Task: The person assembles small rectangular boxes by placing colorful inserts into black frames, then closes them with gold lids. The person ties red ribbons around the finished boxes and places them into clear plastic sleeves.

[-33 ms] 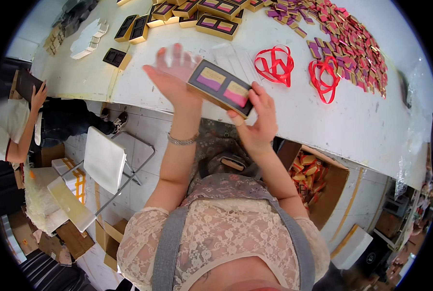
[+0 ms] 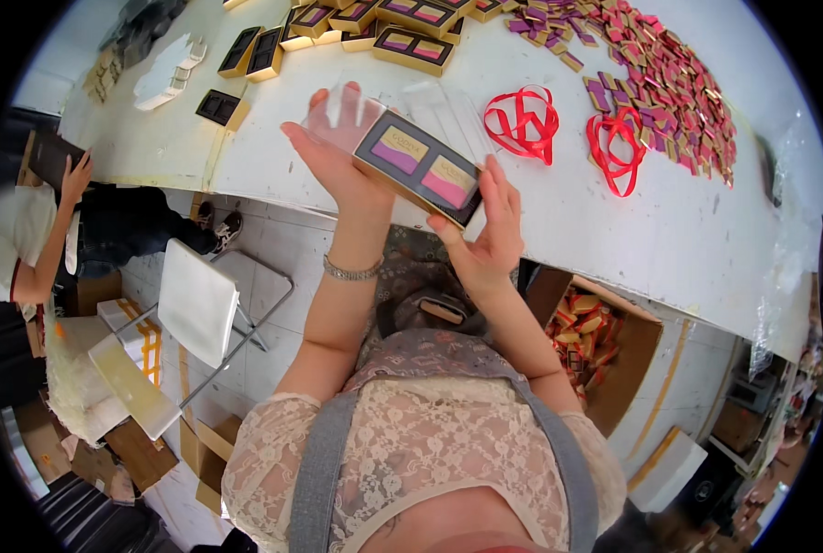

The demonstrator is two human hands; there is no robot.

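A gold-sided box (image 2: 418, 166) with a dark inner tray is held tilted above the table's near edge. Two flat wrapped pieces sit in its tray, one gold and purple, one gold and pink. My right hand (image 2: 487, 217) grips the box's right end, thumb on the near side and fingers on the far side. My left hand (image 2: 342, 157) lies palm up at the box's left end, fingers stretched out and seen through a clear plastic sleeve (image 2: 345, 118) that it supports. How far the sleeve reaches over the box is hard to make out.
Filled boxes (image 2: 413, 50) are piled at the back; an unfilled box (image 2: 220, 109) stands left. Red ribbons (image 2: 525, 127) and heaped wrapped pieces (image 2: 679, 101) lie right. Clear plastic (image 2: 444, 106) lies behind my box. A folding chair (image 2: 199, 304) and a seated person (image 2: 24, 230) are left.
My left hand and the box have shifted slightly, and the box's top now faces up toward me more. My right hand keeps its grip on the box.
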